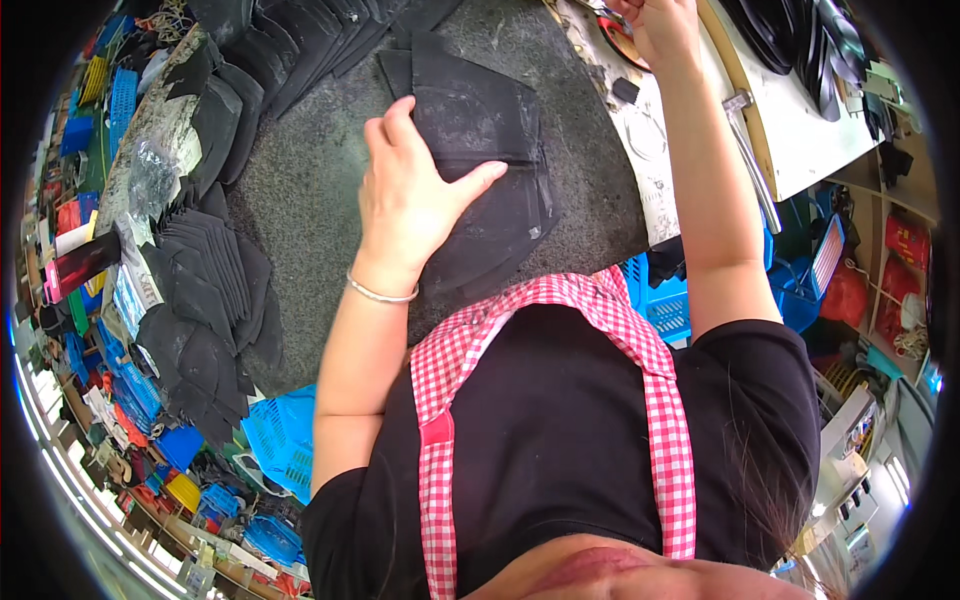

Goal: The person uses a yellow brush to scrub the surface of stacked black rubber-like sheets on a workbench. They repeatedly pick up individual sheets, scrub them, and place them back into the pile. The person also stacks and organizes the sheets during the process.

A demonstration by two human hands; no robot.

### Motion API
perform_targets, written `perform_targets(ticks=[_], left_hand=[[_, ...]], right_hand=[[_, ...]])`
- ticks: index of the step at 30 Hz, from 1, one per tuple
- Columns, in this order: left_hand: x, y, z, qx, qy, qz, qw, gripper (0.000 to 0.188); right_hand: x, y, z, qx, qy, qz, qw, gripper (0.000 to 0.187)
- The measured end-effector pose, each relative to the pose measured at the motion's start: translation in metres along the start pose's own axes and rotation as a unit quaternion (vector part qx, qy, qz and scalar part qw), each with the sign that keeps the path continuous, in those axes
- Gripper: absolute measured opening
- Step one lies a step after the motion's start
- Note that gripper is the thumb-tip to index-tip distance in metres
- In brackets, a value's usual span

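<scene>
My left hand (402, 190) rests over the left side of a small pile of flat black cut pieces (475, 110), its thumb stretched across them and apart from the fingers. The pieces overlap on a dark grey, speckled work surface (310, 180). My right hand (662, 32) is up at the top edge of the view, above the pale strip right of the dark surface. Its fingers curl in and are partly cut off, so what they hold, if anything, does not show. Close by it lies a red-and-black rounded object (618, 42).
Fanned stacks of black pieces (200, 260) line the left side, with more (310, 40) at the far edge. A hammer (738, 102) lies right of my right forearm, beside a white board (805, 140) bearing black curved pieces. Blue baskets (665, 305) stand below the table edge.
</scene>
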State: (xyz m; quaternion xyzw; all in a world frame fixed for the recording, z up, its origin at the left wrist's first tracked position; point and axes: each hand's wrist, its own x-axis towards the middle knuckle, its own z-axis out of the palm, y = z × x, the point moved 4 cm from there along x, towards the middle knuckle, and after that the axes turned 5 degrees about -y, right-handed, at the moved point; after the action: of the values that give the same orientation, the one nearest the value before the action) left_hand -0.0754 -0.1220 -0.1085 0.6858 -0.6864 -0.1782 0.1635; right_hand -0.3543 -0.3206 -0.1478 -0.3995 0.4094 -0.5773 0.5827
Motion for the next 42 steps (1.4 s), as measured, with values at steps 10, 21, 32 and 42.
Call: perform_targets(ticks=[10, 21, 32, 42], left_hand=[[-0.025, -0.026, 0.017, -0.371, 0.069, -0.069, 0.923, 0.081], [-0.025, -0.015, 0.012, -0.243, 0.157, 0.042, 0.956, 0.059], [-0.030, -0.011, 0.009, -0.145, 0.103, -0.074, 0.981, 0.039], [-0.033, -0.013, 0.010, -0.098, 0.137, -0.041, 0.985, 0.044]], right_hand=[[-0.090, -0.010, -0.004, 0.041, -0.054, 0.034, 0.997, 0.020], [-0.123, 0.000, 0.064, -0.232, -0.171, 0.021, 0.957, 0.011], [-0.153, 0.000, 0.049, -0.340, -0.386, -0.143, 0.845, 0.007], [-0.176, -0.002, 0.024, -0.288, -0.409, -0.082, 0.862, 0.010]])
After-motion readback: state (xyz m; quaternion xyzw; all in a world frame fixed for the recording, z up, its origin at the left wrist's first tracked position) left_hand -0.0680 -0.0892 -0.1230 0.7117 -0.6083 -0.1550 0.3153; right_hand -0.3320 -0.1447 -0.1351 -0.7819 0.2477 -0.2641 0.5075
